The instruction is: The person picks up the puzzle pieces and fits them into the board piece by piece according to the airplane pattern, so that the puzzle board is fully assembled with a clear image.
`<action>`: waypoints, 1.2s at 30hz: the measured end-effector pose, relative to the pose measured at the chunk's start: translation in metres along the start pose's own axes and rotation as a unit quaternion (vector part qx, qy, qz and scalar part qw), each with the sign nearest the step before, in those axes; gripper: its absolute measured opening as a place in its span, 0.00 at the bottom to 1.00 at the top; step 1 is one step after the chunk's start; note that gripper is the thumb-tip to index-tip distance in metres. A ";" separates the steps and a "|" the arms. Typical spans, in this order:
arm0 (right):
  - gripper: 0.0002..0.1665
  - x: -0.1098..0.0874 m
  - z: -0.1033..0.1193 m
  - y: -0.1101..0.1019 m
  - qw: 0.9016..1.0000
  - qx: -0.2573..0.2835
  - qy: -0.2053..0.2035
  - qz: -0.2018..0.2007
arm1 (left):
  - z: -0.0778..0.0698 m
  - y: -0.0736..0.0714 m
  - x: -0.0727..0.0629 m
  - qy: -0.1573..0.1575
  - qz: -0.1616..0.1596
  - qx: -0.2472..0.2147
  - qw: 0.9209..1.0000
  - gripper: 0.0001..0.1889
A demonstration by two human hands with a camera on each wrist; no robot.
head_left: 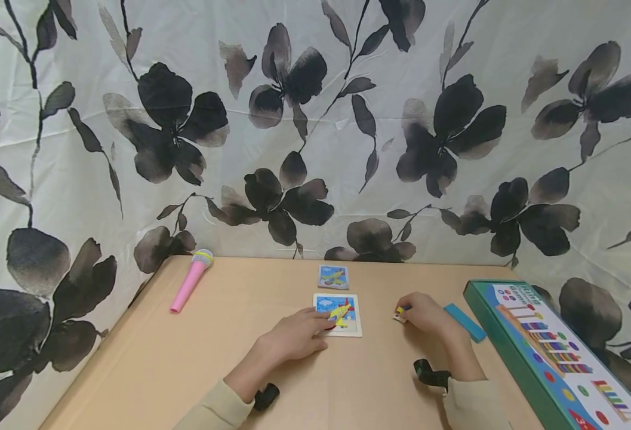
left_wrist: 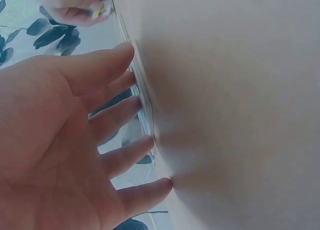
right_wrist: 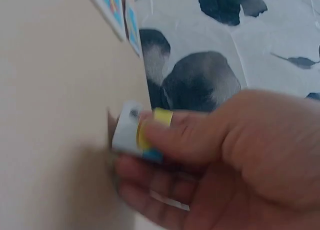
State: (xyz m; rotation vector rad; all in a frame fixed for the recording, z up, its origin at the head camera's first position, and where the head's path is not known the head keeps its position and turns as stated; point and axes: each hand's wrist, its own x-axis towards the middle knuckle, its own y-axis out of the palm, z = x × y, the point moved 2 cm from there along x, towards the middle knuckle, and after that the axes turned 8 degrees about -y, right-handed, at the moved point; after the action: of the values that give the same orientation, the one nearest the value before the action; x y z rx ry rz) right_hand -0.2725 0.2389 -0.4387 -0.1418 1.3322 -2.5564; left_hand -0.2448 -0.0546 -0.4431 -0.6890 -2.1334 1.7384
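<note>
A small white-framed picture puzzle (head_left: 351,330) with a yellow airplane on blue lies mid-table. My left hand (head_left: 296,335) reaches over its left side, and the fingertips touch it; in the left wrist view the fingers (left_wrist: 120,125) are spread and nearly straight. To the right of the puzzle, my right hand (head_left: 428,313) is just above the table. It pinches a small white, yellow and blue puzzle piece (right_wrist: 127,132) between thumb and fingers, which cover part of it. Behind the puzzle lies a smaller airplane picture card (head_left: 334,277).
A pink toy microphone (head_left: 188,286) lies at the table's back left. Beside my right wrist is a flat blue strip (head_left: 465,322), and a large green-edged game box (head_left: 557,358) fills the right side. A floral curtain (head_left: 358,149) hangs behind the table.
</note>
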 end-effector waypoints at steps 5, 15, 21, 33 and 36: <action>0.11 0.009 0.014 0.013 0.996 0.081 -0.034 0.009 | -0.002 -0.001 -0.001 0.000 0.000 -0.003 1.000 0.25; 0.08 0.019 0.034 0.034 0.986 0.136 -0.098 -0.007 | -0.004 -0.003 -0.002 -0.002 0.004 -0.003 1.000 0.25; 0.12 0.025 0.045 0.044 0.988 0.091 -0.117 -0.033 | 0.000 0.000 0.001 -0.006 0.002 0.000 1.000 0.25; 0.10 0.030 0.063 0.066 0.988 0.067 -0.131 -0.038 | 0.001 -0.001 -0.001 -0.002 -0.010 0.000 1.000 0.25; 0.09 0.030 0.064 0.067 0.990 0.064 -0.118 -0.051 | 0.000 -0.002 -0.001 0.000 -0.009 -0.001 1.000 0.25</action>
State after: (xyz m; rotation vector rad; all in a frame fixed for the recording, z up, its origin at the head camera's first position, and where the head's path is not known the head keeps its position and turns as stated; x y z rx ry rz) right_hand -0.2764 0.1433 -0.4579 -0.4833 1.0972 -2.6000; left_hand -0.2444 -0.0556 -0.4413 -0.6677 -2.1346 1.7278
